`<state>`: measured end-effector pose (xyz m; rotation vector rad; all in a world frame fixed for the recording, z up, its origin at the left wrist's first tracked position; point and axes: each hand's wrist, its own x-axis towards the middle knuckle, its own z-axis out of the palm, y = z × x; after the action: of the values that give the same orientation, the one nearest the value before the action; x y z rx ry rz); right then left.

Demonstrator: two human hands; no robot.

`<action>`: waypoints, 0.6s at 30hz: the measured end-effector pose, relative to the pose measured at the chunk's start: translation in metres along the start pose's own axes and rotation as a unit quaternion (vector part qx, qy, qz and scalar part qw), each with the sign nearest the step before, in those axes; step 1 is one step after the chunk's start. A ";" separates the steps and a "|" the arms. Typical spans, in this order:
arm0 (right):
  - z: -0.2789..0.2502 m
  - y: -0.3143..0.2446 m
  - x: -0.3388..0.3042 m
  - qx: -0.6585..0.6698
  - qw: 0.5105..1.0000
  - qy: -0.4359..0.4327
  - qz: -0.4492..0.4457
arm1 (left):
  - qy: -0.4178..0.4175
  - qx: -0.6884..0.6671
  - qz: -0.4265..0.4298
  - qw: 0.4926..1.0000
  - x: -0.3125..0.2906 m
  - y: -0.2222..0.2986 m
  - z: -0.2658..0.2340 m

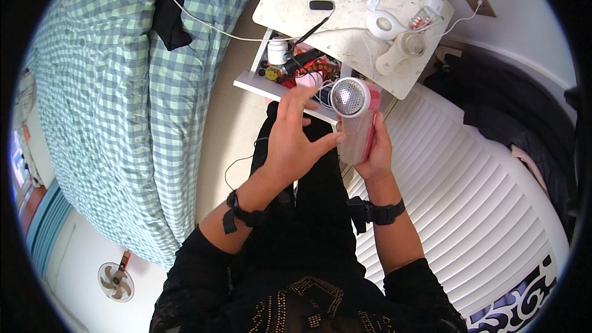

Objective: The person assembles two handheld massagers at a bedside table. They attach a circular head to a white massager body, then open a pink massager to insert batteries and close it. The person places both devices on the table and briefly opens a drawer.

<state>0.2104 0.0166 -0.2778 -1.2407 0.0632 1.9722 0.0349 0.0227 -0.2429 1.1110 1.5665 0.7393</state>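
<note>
A fabric shaver [355,124] with a round perforated metal head, a clear lint container and a pink side stands upright in my right hand [378,155]. The fingers of that hand wrap round its lower body. My left hand [288,143] is open just to the left of it, fingers apart, the thumb tip close to the clear container; I cannot tell whether it touches. Beyond both hands, a white drawer [262,86] is pulled out. Inside it lie a white jar [277,51], dark tools, coiled white cable and colourful packets.
A worn white tabletop [296,0] carries a round white device [383,24], a pale handled device [401,51], cables and small items. At left is a bed with a green checked cover [179,117]; at right, a white slatted panel [444,166]. A cable crosses from bed to table.
</note>
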 end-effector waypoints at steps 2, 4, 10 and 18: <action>-0.003 0.006 0.000 -0.006 1.000 0.024 -0.002 | -0.022 0.045 0.062 0.997 0.014 0.004 -0.004; -0.006 0.010 0.000 -0.008 1.000 0.012 0.001 | -0.052 0.053 0.092 0.993 0.023 0.009 -0.005; -0.011 0.012 -0.004 -0.027 0.999 -0.012 0.032 | -0.055 0.140 0.147 0.978 0.029 0.011 -0.006; -0.011 0.021 -0.004 -0.030 1.000 0.006 -0.002 | -0.019 0.159 0.132 0.978 0.029 0.003 0.001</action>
<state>0.2056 -0.0048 -0.2881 -1.2899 0.0077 1.9759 0.0352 0.0501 -0.2515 1.5832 1.5571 0.6479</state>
